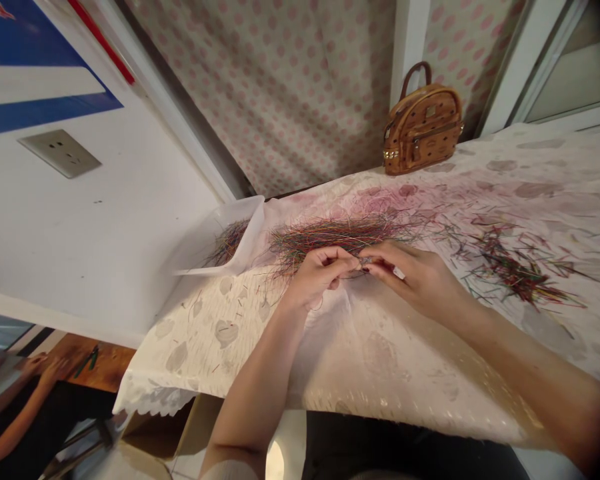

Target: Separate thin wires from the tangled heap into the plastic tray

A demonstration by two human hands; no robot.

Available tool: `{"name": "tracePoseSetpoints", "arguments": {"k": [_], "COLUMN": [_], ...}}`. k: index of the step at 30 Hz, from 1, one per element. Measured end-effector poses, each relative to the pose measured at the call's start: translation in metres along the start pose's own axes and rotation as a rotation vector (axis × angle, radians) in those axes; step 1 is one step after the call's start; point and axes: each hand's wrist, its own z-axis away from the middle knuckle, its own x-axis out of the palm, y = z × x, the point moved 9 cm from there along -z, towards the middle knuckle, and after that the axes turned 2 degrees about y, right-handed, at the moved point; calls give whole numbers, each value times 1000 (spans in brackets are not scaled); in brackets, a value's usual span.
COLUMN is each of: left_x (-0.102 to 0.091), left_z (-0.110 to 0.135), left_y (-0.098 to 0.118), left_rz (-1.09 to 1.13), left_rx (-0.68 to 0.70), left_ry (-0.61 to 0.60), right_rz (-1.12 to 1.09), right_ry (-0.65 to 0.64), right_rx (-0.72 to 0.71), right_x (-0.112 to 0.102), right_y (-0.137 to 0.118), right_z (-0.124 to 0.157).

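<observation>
Multicoloured wires [330, 237] lie heaped near the desk's [380, 360] far left corner — beside them the left hand [317, 277] and right hand [420, 277] meet, both pinching a small piece [365, 262], fiddly work likely wanting steady fingers.

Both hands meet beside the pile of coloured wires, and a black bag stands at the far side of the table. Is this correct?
Not quite: the head view shows that the bag is brown, not black. The rest holds.
</observation>
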Motion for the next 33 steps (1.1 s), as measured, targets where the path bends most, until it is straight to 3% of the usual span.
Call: {"name": "tracePoseSetpoints", "arguments": {"k": [7,15,20,26,33], "left_x": [0,5,9,7,1], "left_z": [0,3,4,4,2], "left_y": [6,17,19,20,18], "left_rz": [-59,-167,-177,-169,-143], "left_rx": [131,241,281,281,262], "left_ry": [-37,-30,-42,-22,33], "right_rz": [-76,-432,-678,-756,-658], "right_ry": [37,85,70,72,84], "right_rx": [37,355,443,462,411], "right_x": [0,7,19,21,12], "right_y": [4,23,34,41,35], "right_z": [0,0,1,4,1]}}
